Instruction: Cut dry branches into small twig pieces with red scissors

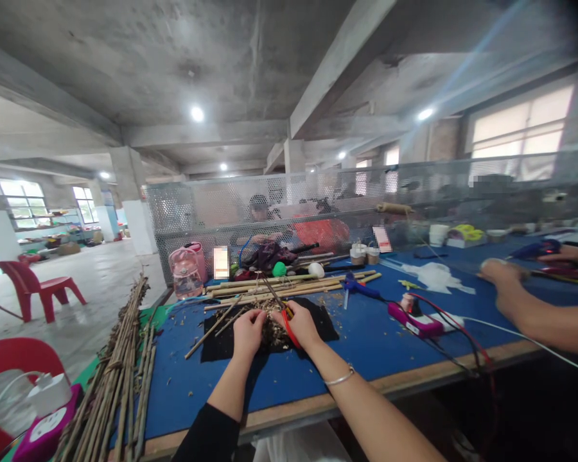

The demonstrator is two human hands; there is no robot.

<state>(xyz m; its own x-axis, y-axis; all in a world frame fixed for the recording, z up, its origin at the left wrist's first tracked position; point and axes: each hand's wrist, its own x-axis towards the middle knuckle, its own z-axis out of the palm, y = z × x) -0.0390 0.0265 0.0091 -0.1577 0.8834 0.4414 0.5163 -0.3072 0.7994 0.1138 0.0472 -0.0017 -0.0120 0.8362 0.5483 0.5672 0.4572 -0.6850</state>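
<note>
My right hand is closed around a pair of red-handled scissors, whose blades point up and away from me. Close beside it, my left hand is pinched shut, and whatever lies between its fingertips is too small to make out. Both hands are over a black cloth on the blue tabletop. A heap of dry brown plant bits lies on the cloth, partly hidden by my fingers. Thin sticks rest at the cloth's left side, and longer pale sticks lie behind it.
A bundle of long stalks lies at the table's left end. To the right are a blue glue gun, a purple power strip and loose cables. A co-worker's arm reaches in at right. A mesh divider stands behind.
</note>
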